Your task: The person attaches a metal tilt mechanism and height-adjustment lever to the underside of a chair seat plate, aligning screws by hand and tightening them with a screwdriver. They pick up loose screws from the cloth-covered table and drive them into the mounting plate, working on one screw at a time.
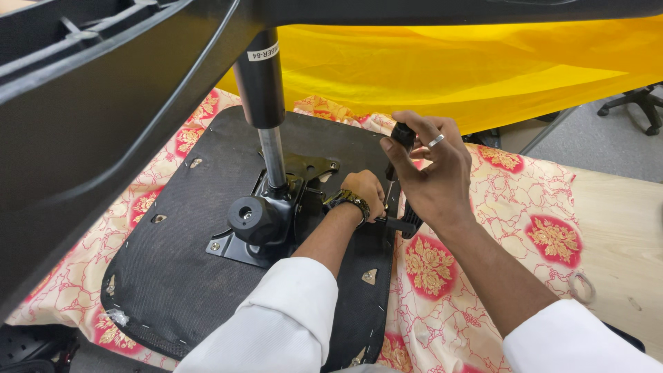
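1 label only: small white rectangular sticker (263, 52) with dark print, wrapped round the black gas-lift cylinder (260, 79) near its top.

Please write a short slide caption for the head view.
Right hand grips a black screwdriver handle; left hand steadies the chair mechanism.

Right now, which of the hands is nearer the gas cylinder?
Left. The left hand rests at the metal mechanism plate, just right of the gas cylinder; the right hand grips a black handle farther right.
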